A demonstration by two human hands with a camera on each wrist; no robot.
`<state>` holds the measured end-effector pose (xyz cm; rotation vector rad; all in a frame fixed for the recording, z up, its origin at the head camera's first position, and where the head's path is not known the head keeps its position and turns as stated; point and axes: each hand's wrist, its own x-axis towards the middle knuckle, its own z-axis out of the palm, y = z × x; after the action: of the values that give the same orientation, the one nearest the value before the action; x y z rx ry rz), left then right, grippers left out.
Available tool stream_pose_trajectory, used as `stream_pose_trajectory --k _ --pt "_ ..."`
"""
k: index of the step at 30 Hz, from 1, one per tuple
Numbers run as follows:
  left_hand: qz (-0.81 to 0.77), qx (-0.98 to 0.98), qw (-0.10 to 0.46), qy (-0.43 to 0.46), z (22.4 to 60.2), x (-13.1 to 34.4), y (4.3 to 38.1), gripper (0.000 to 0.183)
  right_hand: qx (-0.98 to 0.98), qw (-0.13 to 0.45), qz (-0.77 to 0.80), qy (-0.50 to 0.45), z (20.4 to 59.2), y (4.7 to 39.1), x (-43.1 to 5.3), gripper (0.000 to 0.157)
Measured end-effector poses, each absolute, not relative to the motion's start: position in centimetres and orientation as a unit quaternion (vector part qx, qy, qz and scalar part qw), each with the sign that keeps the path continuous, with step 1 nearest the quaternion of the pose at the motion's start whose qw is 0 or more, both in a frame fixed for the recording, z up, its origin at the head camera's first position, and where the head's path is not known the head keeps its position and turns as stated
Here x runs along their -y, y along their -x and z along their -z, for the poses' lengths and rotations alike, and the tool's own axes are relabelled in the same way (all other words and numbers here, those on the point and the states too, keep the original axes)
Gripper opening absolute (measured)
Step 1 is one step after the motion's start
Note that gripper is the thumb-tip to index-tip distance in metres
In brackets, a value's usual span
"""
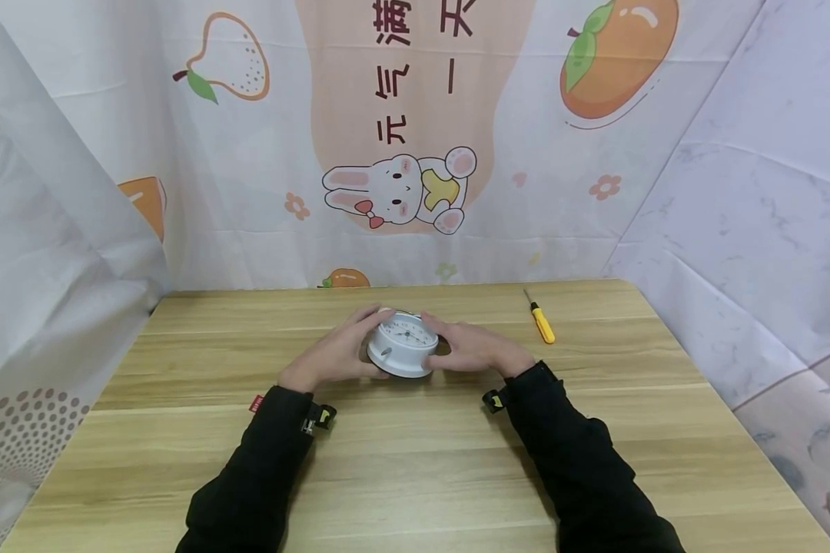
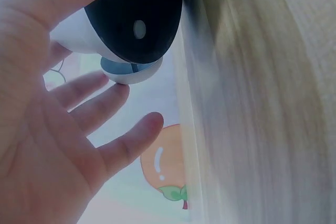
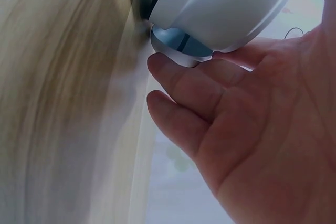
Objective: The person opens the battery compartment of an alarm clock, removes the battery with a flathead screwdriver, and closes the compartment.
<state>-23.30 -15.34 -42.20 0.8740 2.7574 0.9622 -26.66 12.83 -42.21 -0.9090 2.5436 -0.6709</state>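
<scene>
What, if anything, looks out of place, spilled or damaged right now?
Only the backdrop: its rabbit and lettering lie sideways, as if it were hung turned. I see no spill on the table, nor damage on the white dial device between the left hand and right hand.

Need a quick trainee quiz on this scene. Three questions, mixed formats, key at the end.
1. Fill in the blank: In the head view, the screwdriver lies to the ____ of the white dial device.

2. Multiple choice: What colour is the device's underside, as the left wrist view shows it?
A) Yellow
B) Black
C) White

3. True or false: The left grip and the right grip both hold the device.

Key:
1. right
2. B
3. True; they hold it from opposite sides.
</scene>
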Motion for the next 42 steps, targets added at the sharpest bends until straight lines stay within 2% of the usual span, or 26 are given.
stream_pose_trajectory --k 5,15,25,33,42 --pt "-0.311 -0.903 0.035 -0.296 42.15 15.3 23.27 0.097 -0.9 0.184 0.236 0.316 42.06 26.59 -12.8 0.1" --pt "-0.305 -0.904 0.024 -0.298 42.23 15.45 23.33 0.099 -0.896 0.194 0.242 0.317 42.2 26.54 -12.76 0.1" --pt "-0.311 -0.907 0.028 -0.282 42.17 15.55 23.2 0.099 -0.869 0.192 0.263 0.373 42.43 26.76 -12.81 0.122" --pt "-0.303 -0.908 0.027 -0.288 42.26 15.51 23.34 0.096 -0.881 0.124 0.238 0.389 42.42 26.88 -12.43 0.113" --pt "-0.324 -0.908 0.05 -0.262 42.25 15.71 23.18 0.094 -0.888 0.084 0.229 0.389 42.43 26.99 -12.59 0.098"
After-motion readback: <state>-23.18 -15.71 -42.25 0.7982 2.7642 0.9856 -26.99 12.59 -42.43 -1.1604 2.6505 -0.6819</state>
